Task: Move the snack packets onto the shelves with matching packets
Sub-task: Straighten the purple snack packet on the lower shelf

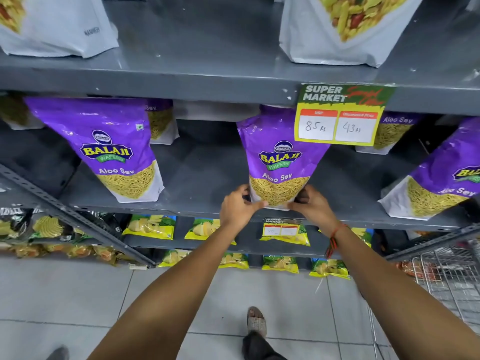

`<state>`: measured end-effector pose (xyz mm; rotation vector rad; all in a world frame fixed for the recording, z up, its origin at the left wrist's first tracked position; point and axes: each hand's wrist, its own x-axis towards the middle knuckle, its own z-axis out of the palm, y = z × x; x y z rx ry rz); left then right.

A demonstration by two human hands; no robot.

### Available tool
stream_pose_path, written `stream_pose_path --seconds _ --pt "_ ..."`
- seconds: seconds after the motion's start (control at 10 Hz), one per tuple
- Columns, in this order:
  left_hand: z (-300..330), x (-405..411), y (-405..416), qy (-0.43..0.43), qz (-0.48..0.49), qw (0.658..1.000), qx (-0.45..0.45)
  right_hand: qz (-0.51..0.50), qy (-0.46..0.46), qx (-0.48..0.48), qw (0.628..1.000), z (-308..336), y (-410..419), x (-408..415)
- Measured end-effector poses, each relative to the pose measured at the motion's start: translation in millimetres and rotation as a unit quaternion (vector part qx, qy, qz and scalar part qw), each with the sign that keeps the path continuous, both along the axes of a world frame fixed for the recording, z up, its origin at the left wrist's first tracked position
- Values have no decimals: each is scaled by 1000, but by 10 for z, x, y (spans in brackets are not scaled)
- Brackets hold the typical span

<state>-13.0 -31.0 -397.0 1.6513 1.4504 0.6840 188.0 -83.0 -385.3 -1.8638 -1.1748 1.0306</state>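
Observation:
A purple Aloo Sev packet (280, 157) stands upright on the grey middle shelf (202, 178), near its front edge. My left hand (237, 206) grips its lower left corner and my right hand (313, 206) grips its lower right corner. Matching purple packets stand on the same shelf to the left (109, 149) and to the right (439, 183), with more behind them. A yellow price tag (340, 118) hangs from the shelf above and covers the held packet's upper right.
White snack bags (345, 29) stand on the top shelf. Yellow-green packets (148, 227) fill the two lower shelves. A wire trolley (446, 276) stands at the right on the tiled floor. My foot (255, 323) is below the shelf.

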Motion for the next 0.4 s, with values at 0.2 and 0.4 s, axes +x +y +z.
stream_pose_path --seconds 0.2,0.4 --pt "23 78 -50 0 3 1000 -3 2 5 -6 1000 3 -25 85" --pt "124 11 -237 -61 16 998 -25 -32 47 13 998 71 -182 -27"
